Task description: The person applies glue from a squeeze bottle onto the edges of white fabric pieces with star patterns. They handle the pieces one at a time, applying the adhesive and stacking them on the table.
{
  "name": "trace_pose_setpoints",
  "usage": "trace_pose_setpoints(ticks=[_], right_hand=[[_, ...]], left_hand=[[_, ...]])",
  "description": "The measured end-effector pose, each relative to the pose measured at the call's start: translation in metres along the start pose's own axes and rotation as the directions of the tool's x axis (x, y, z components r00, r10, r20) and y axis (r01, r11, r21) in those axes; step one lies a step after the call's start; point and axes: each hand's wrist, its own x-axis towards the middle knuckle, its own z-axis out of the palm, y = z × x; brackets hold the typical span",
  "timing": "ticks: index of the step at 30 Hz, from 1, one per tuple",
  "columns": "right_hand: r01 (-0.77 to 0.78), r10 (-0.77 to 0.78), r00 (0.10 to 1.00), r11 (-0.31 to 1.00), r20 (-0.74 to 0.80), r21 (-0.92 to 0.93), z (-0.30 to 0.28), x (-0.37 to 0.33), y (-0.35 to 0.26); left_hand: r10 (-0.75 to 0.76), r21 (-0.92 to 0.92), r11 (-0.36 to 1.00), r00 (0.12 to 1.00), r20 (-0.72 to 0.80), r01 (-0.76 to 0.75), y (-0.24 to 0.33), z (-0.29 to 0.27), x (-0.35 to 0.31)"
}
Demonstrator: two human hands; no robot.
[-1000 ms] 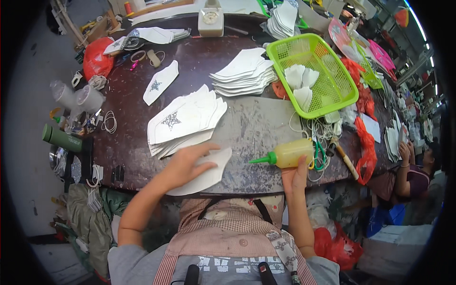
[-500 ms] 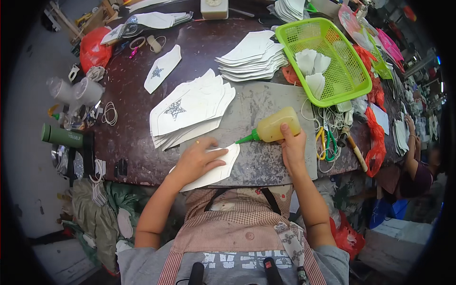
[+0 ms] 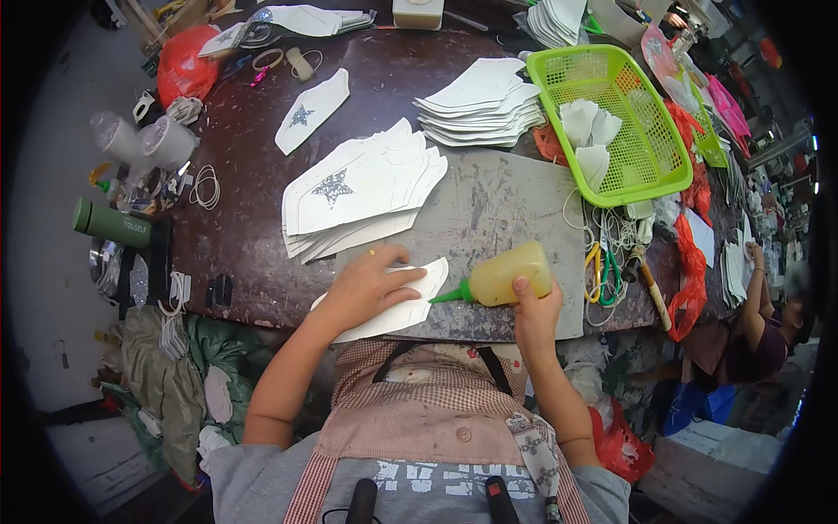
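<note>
My left hand (image 3: 371,290) lies with its fingers stretched over a white cut piece (image 3: 410,316) at the table's front edge, holding it against a worn grey board (image 3: 515,196). In my right hand (image 3: 537,319) is a squeeze bottle (image 3: 508,272) of yellowish liquid, tilted nearly level. Its green nozzle tip is at the right edge of the white piece; whether it touches cannot be made out. Just beyond my left hand sits a fanned stack of white pieces (image 3: 375,188), the top one bearing a glittery star.
A single star piece (image 3: 314,113) and another white stack (image 3: 478,100) lie farther back. At right are a lime-green basket (image 3: 646,196), scissors (image 3: 610,278) and a wooden-handled tool (image 3: 656,295). A green flask (image 3: 113,223) stands left. Another person (image 3: 755,327) works far right.
The bottle's nozzle has moved down along the right edge of the white piece, and my right hand has lowered with it. The left hand stays on the piece. The whole view has shifted slightly.
</note>
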Motion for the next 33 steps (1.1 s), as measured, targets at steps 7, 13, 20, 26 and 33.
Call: trace_pose_setpoints(ticks=[7, 13, 20, 26, 33], right_hand=[[-0.039, 0.045, 0.995, 0.997, -0.092, 0.067, -0.001, 0.006, -0.002], [-0.065, 0.065, 0.998, 0.995, 0.007, 0.078, 0.003, -0.016, -0.005], [-0.193, 0.162, 0.974, 0.960, 0.156, 0.203, -0.003, -0.022, -0.007], [0.064, -0.025, 0.997, 0.810, -0.075, 0.583, -0.049, 0.041, 0.015], [0.111, -0.008, 0.985, 0.791, -0.171, 0.602, -0.049, 0.047, 0.018]], left_hand=[[0.011, 0.012, 1.000, 1.000, -0.002, -0.011, 0.003, -0.003, 0.000], [0.010, 0.001, 1.000, 1.000, -0.011, -0.010, 0.001, -0.002, -0.001], [-0.093, -0.209, 0.974, 0.996, 0.000, 0.091, 0.009, -0.013, -0.002], [-0.333, -0.329, 0.929, 0.779, -0.531, 0.172, -0.044, -0.131, 0.060], [-0.423, -0.209, 0.904, 0.718, -0.552, 0.372, -0.297, -0.126, 0.141]])
